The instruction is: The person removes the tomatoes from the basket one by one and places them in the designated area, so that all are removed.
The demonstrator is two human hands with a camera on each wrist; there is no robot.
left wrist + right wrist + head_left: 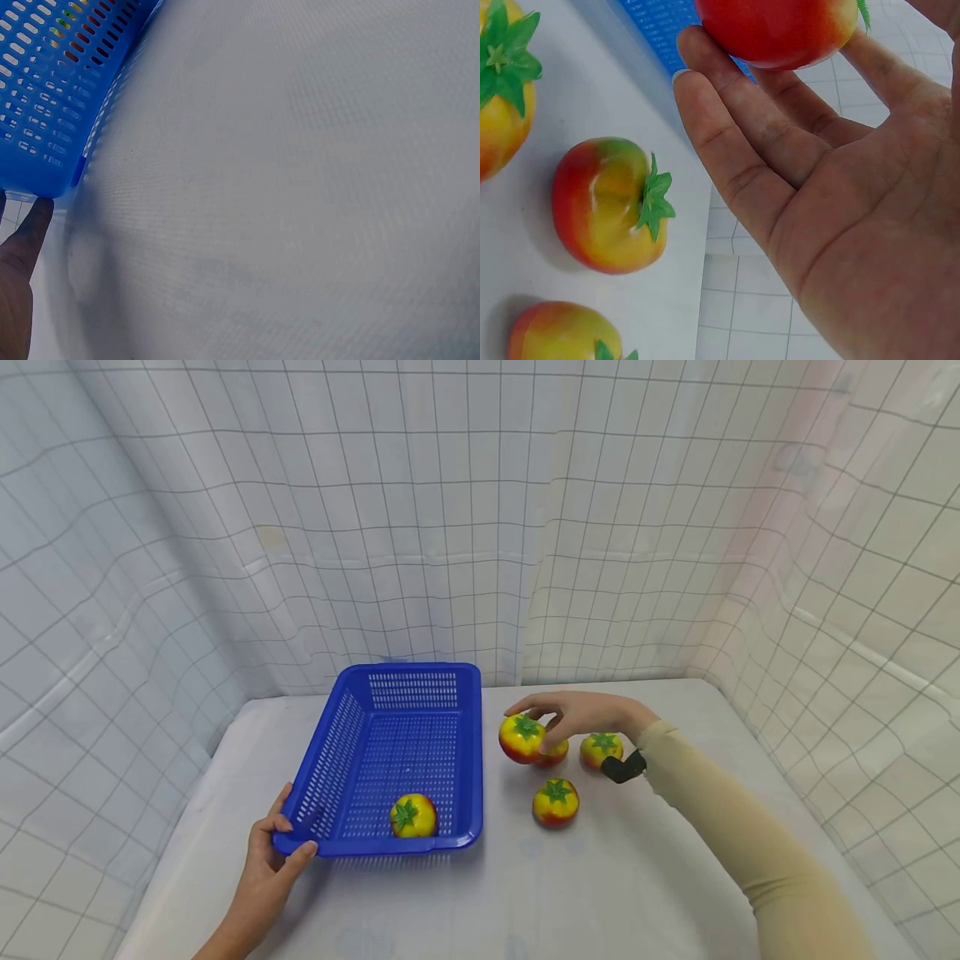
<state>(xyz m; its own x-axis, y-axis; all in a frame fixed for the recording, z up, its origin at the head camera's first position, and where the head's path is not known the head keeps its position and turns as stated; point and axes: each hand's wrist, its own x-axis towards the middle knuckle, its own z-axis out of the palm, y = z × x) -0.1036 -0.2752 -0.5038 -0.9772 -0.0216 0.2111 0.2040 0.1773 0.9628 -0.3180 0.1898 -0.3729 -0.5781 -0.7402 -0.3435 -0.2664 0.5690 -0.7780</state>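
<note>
My right hand (581, 713) holds a red-and-yellow toy tomato (521, 737) with a green leafy top, just right of the blue basket. In the right wrist view, the held tomato (780, 30) sits at the fingertips, off the table. Three similar tomatoes rest on the table: one at the front (556, 802), one under the wrist (600, 747), and one partly hidden behind the held tomato (556, 755). The left hand (262, 872) grips the near left corner of the blue plastic basket (480, 760), thumb on the rim. Inside lies another tomato (416, 815), near the front wall.
A white cloth covers the table (525, 893). White curtains with a dark grid (450, 527) stand behind and on both sides. A black strap piece (624, 767) hangs by the right wrist.
</note>
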